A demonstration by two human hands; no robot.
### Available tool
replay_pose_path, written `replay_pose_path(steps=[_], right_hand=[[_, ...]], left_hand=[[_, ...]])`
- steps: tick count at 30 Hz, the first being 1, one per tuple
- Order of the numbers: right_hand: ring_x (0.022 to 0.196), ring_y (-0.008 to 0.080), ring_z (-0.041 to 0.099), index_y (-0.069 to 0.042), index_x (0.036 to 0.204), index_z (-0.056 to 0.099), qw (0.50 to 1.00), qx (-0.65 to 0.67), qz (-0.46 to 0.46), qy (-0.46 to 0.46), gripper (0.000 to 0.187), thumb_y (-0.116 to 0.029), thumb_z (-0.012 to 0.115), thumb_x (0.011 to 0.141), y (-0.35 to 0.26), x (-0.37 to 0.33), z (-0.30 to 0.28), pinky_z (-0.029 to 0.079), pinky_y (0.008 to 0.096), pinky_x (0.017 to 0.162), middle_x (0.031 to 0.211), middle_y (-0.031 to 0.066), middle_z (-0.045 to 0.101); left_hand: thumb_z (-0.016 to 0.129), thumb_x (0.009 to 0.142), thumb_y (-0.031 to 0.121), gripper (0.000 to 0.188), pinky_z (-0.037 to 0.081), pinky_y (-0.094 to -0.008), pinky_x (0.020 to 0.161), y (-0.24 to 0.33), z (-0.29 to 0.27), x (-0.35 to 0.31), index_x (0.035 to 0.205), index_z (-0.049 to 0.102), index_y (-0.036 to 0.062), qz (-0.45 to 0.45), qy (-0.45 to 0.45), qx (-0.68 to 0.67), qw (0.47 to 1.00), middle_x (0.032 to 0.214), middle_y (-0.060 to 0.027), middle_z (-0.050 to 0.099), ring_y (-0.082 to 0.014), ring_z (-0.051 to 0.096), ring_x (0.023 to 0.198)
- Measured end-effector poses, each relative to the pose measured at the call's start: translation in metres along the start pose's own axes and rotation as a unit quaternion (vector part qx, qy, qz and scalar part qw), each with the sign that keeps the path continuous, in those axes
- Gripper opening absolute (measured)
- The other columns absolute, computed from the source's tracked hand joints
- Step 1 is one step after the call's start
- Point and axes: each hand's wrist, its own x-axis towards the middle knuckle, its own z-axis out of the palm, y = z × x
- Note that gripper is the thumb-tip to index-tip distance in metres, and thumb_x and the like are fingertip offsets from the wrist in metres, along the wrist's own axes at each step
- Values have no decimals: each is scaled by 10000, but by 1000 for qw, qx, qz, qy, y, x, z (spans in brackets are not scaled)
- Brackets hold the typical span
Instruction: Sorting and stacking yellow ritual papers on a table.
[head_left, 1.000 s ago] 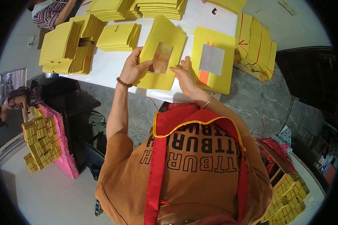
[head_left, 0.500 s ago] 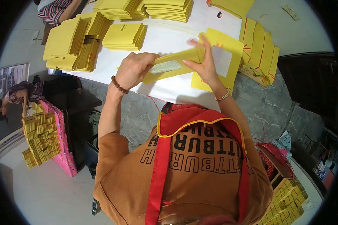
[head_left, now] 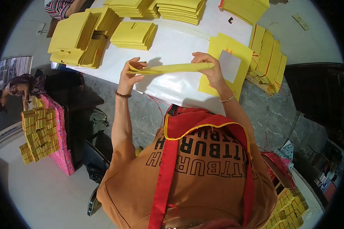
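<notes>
Between my two hands a folded yellow paper (head_left: 171,68) is held up edge-on above the near part of the table. My left hand (head_left: 131,73) pinches its left end, thumb below and fingers above. At the other end my right hand (head_left: 210,65) grips it, fingers curled over the edge. The paper's broad faces are mostly hidden from this angle. Just right of my right hand, a flat yellow sheet (head_left: 245,63) lies on the table with a greyish-white rectangle (head_left: 229,66) and orange marks on it.
Folded yellow paper stacks (head_left: 133,35) stand along the far and left side of the white-covered table (head_left: 176,42). Red-tied yellow bundles (head_left: 266,57) rest at its right edge. Further left, another person (head_left: 28,87) stands by a pink-covered table (head_left: 61,141) piled with yellow bundles.
The yellow paper has turned from showing its face to nearly edge-on and level. My left hand has shifted its grip to the end, and my right fingers have closed over the other end.
</notes>
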Motion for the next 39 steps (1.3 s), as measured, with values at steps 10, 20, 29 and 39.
replay_pose_path(steps=[10, 20, 29, 39], right_hand=[[1025, 149, 486, -18, 1157, 448, 986, 38, 159, 28, 475, 20, 620, 716, 2, -9, 18, 374, 264, 906, 1099, 67, 524], [927, 100, 510, -11, 1058, 510, 989, -18, 130, 74, 307, -18, 601, 765, 14, -10, 17, 413, 231, 812, 993, 36, 553], [810, 74, 535, -8, 1055, 534, 970, 26, 222, 94, 261, -192, 521, 872, -3, 4, 10, 440, 211, 696, 922, 6, 569], [1168, 184, 397, -117, 1329, 265, 870, 433, 188, 142, 446, -234, 402, 920, -30, -37, 26, 330, 352, 967, 1290, 59, 385]], left_hand=[[680, 662, -28, 592, 416, -302, 880, -20, 8, -17, 1191, 421, 28, 27, 121, -36, 992, 1044, -68, 553, -163, 519, 994], [605, 726, -49, 339, 440, -261, 850, -27, 22, -15, 1047, 552, 47, 10, 141, -27, 990, 1015, -91, 593, -140, 547, 931], [570, 825, 34, 246, 494, -264, 718, -25, 22, -1, 1062, 526, -13, -54, 204, -98, 973, 987, -91, 610, -154, 599, 829], [555, 807, -28, 348, 448, -299, 856, -41, 118, -12, 1142, 479, 22, -75, 260, -295, 916, 1099, -66, 556, -172, 541, 991]])
